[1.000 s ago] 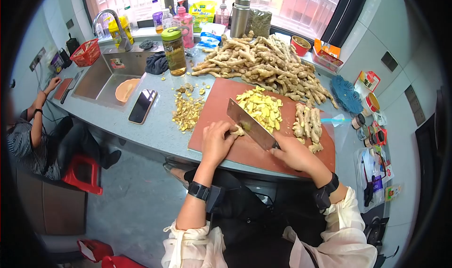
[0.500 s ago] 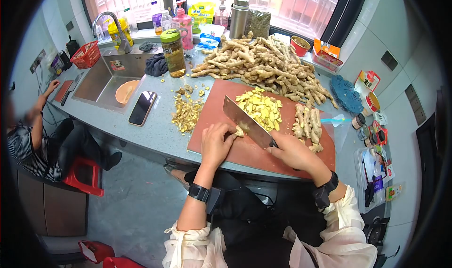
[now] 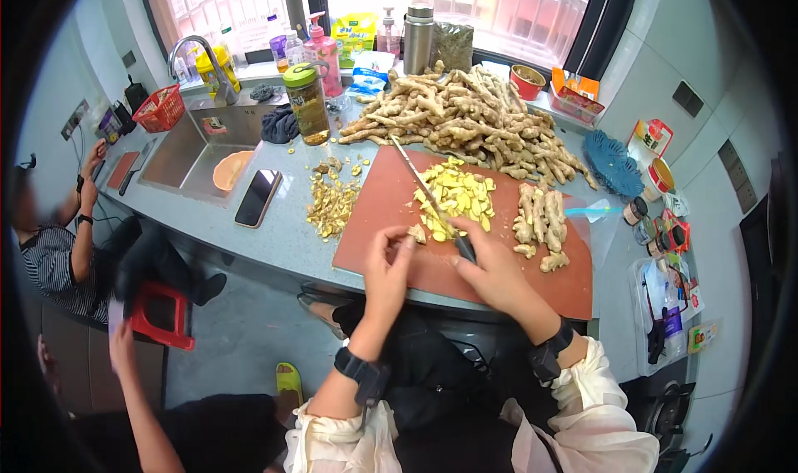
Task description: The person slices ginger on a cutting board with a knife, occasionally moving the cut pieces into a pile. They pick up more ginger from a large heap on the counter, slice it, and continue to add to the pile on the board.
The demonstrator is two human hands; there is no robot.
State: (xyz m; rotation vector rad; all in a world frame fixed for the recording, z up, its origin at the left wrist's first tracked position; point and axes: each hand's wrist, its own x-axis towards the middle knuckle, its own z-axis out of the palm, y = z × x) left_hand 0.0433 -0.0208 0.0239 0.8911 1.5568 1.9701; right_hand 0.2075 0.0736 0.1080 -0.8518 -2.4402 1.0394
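My left hand (image 3: pixel 387 267) is closed, its fingertips pinching a small ginger piece (image 3: pixel 417 234) over the reddish-brown cutting board (image 3: pixel 366 194). In my right hand (image 3: pixel 492 275) is the handle of a cleaver (image 3: pixel 422 184), whose blade appears almost edge-on and slants up and left. Behind and to the right of the blade lies a heap of yellow ginger slices (image 3: pixel 467 192). Whole knobs of ginger (image 3: pixel 542 214) rest on the board's right side. Brownish ginger trimmings (image 3: pixel 332 205) lie on the counter left of the board.
A large ginger pile (image 3: pixel 465 115) covers the counter behind the board. To the left are a phone (image 3: pixel 258 197), a green-lidded bottle (image 3: pixel 307 107) and the sink (image 3: pixel 179 153). A blue dish (image 3: pixel 613 164) stands right. One person sits on a red stool (image 3: pixel 166 313); another's arm (image 3: pixel 137 398) shows lower left.
The cleaver has turned from showing its broad side to nearly edge-on. My left hand has shifted slightly right with the ginger piece. Another person's arm and a green slipper have appeared lower left.
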